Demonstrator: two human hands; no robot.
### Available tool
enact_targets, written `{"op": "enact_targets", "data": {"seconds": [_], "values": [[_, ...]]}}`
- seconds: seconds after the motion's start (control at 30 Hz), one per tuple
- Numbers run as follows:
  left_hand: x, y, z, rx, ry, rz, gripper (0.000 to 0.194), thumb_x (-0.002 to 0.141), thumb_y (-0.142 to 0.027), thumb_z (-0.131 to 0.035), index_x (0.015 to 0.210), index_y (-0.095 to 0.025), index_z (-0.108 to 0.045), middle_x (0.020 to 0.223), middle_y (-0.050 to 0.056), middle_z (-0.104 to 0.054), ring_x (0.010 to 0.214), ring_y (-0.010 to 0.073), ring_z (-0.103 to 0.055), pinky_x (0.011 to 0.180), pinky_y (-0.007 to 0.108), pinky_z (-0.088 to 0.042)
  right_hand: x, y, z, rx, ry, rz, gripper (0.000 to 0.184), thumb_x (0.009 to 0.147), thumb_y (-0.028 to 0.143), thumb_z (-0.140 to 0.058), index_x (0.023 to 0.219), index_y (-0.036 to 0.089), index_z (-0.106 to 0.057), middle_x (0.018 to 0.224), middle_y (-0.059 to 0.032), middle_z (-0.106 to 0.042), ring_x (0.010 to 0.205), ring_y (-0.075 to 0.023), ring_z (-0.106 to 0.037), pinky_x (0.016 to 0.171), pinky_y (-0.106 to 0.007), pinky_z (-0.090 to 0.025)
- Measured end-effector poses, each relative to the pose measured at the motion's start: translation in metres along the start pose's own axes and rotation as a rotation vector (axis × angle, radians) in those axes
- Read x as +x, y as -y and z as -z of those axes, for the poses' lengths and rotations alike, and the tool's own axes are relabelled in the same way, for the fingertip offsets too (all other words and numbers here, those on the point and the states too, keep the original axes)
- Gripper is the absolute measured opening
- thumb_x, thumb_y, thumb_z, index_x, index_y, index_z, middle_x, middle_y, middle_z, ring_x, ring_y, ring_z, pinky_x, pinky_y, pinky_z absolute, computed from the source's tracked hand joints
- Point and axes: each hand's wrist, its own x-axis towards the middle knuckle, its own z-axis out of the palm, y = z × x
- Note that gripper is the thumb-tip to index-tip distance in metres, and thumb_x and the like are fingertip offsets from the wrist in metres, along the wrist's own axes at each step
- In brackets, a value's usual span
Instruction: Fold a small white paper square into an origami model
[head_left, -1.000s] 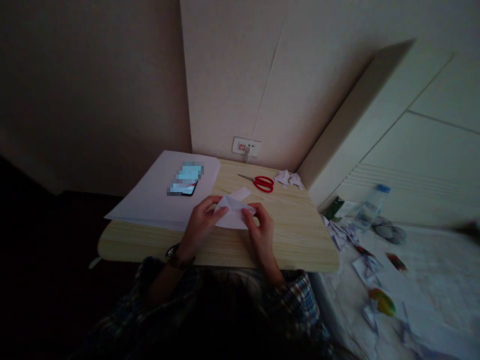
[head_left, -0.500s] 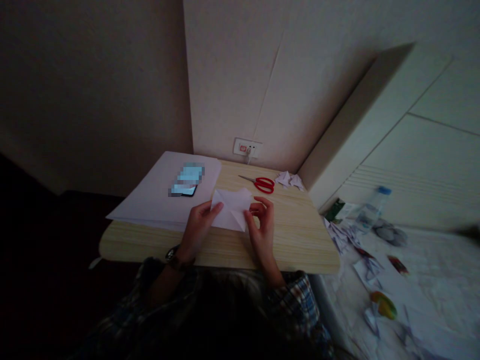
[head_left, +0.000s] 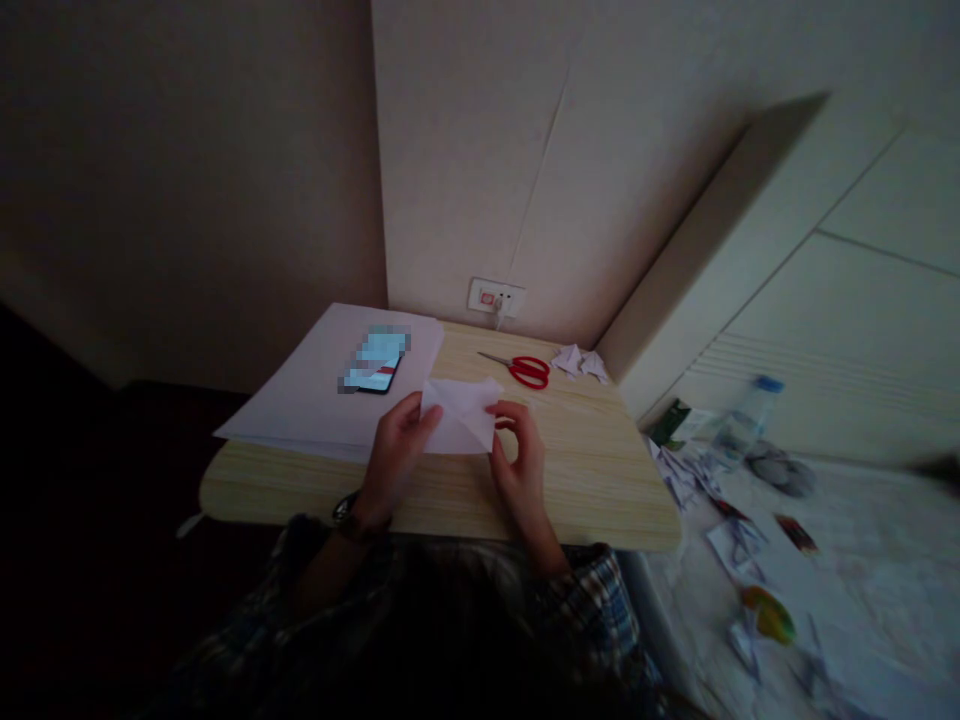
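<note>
A creased white sheet of paper [head_left: 459,415], roughly square with fold lines meeting near its middle, is held above the front of the table. My left hand [head_left: 401,440] grips its left side, thumb on top and the other fingers mostly hidden beneath. At the right edge, my right hand [head_left: 521,450] has its index fingertip on the upper part and its thumb lower down, both touching the paper. Behind the paper lie red-handled scissors [head_left: 521,368], blades pointing left. Small folded paper pieces [head_left: 581,362] sit at the table's back right corner.
Large white sheets [head_left: 300,400] cover the left of the wooden table [head_left: 600,480], with a lit phone [head_left: 377,360] on them. A wall socket [head_left: 496,298] holds a plug. Right, a bed [head_left: 862,530] carries a plastic bottle [head_left: 750,415] and scattered folded papers [head_left: 679,475].
My right index finger has come in onto the paper's upper right edge, while the thumb has slid down to the lower right corner. My left hand stays in place.
</note>
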Motion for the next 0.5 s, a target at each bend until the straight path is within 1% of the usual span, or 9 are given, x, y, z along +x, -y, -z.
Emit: {"op": "enact_targets", "data": {"seconds": [0.07, 0.1, 0.17, 0.2, 0.27, 0.3, 0.4, 0.5], "values": [[0.0007, 0.0012, 0.0002, 0.015, -0.003, -0.002, 0.023, 0.074, -0.035, -0.066, 0.085, -0.016, -0.06, 0.073, 0.0, -0.068, 0.064, 0.0151, -0.063, 0.059, 0.023, -0.049, 0.0004, -0.0014, -0.0011, 0.016, -0.053, -0.035, 0.027, 0.08, 0.012, -0.056, 0.104, 0.022, -0.054, 0.103, -0.0053, -0.059, 0.094, -0.0176, -0.056, 0.078, -0.032, -0.048], [0.0011, 0.0021, 0.0003, 0.031, -0.014, -0.009, 0.027, 0.074, -0.035, -0.066, 0.091, -0.015, -0.06, 0.073, 0.001, -0.069, 0.064, 0.016, -0.064, 0.06, 0.023, -0.05, 0.0008, -0.0015, -0.0012, 0.016, -0.084, -0.048, 0.024, 0.08, 0.014, -0.058, 0.102, 0.022, -0.053, 0.102, -0.0051, -0.058, 0.093, -0.0176, -0.056, 0.077, -0.031, -0.048], [0.0018, 0.0043, 0.0005, 0.071, -0.044, -0.029, 0.036, 0.074, -0.035, -0.066, 0.102, -0.015, -0.059, 0.073, 0.001, -0.071, 0.066, 0.0177, -0.067, 0.06, 0.024, -0.052, 0.0017, -0.0008, -0.0002, -0.015, -0.115, -0.052, 0.008, 0.083, 0.019, -0.058, 0.091, 0.021, -0.055, 0.097, -0.0042, -0.057, 0.092, -0.0175, -0.055, 0.078, -0.031, -0.047], [0.002, 0.0055, 0.0006, 0.091, -0.057, -0.041, 0.039, 0.074, -0.035, -0.066, 0.107, -0.015, -0.057, 0.073, 0.002, -0.072, 0.067, 0.0185, -0.068, 0.06, 0.025, -0.052, 0.0022, -0.0002, 0.0006, -0.038, -0.11, -0.045, 0.002, 0.086, 0.021, -0.055, 0.085, 0.021, -0.056, 0.095, -0.004, -0.056, 0.092, -0.0174, -0.055, 0.08, -0.032, -0.046], [0.0018, 0.0073, 0.0004, 0.126, -0.064, -0.069, 0.043, 0.075, -0.035, -0.065, 0.113, -0.015, -0.055, 0.077, 0.004, -0.073, 0.072, 0.0199, -0.07, 0.061, 0.025, -0.054, 0.003, 0.0008, 0.0024, -0.074, -0.078, -0.031, 0.017, 0.091, 0.023, -0.047, 0.079, 0.02, -0.058, 0.092, -0.004, -0.056, 0.092, -0.017, -0.054, 0.084, -0.033, -0.044], [0.0014, 0.0078, 0.0002, 0.147, -0.058, -0.085, 0.044, 0.077, -0.035, -0.065, 0.115, -0.015, -0.055, 0.08, 0.005, -0.074, 0.074, 0.0205, -0.071, 0.062, 0.025, -0.054, 0.0032, 0.001, 0.0032, -0.082, -0.064, -0.031, 0.02, 0.092, 0.024, -0.045, 0.078, 0.02, -0.059, 0.092, -0.0041, -0.057, 0.092, -0.017, -0.054, 0.085, -0.033, -0.043], [0.0002, 0.0077, -0.0005, 0.236, -0.044, -0.137, 0.043, 0.079, -0.034, -0.063, 0.117, -0.015, -0.055, 0.091, 0.008, -0.075, 0.079, 0.0214, -0.071, 0.064, 0.026, -0.055, 0.0034, 0.0008, 0.0044, -0.079, -0.054, -0.046, 0.016, 0.089, 0.026, -0.051, 0.078, 0.02, -0.061, 0.094, -0.0045, -0.058, 0.093, -0.0182, -0.054, 0.085, -0.034, -0.043], [-0.0014, 0.0065, -0.0011, 0.316, -0.062, -0.181, 0.041, 0.082, -0.032, -0.06, 0.118, -0.015, -0.055, 0.093, 0.009, -0.075, 0.08, 0.0211, -0.072, 0.064, 0.025, -0.055, 0.0036, 0.0009, 0.0039, -0.068, -0.055, -0.048, 0.011, 0.085, 0.024, -0.057, 0.075, 0.02, -0.061, 0.093, -0.0045, -0.058, 0.094, -0.0188, -0.055, 0.086, -0.034, -0.043]]}}
